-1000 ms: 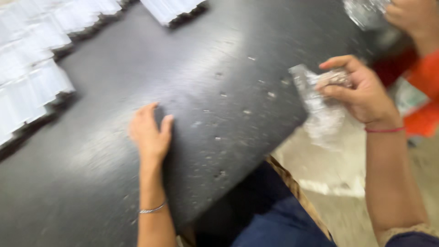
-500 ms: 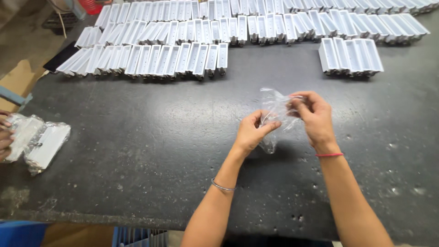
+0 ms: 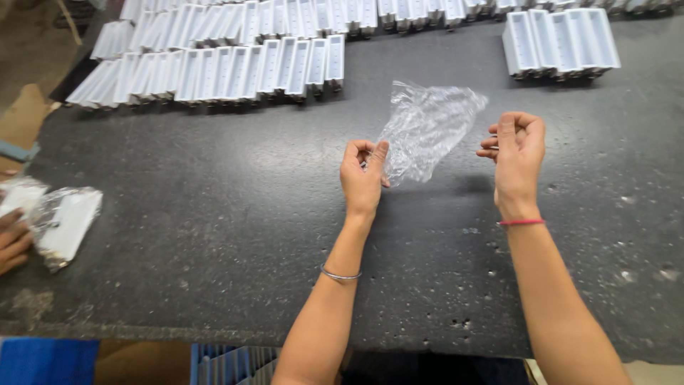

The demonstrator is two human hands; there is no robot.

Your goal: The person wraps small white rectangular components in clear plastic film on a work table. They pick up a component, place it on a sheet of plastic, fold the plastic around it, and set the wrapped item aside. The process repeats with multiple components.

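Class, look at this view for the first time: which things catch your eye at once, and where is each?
In the middle, the left hand pinches a crumpled clear plastic bag above the dark speckled table, while the right hand hovers curled beside it, apart from it. Long rows of white trays line the far edge. At the left edge another person's hand rests by a wrapped white tray.

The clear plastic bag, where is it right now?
In the head view, the clear plastic bag hangs above the dark table, pinched by the left hand, beside the right hand.
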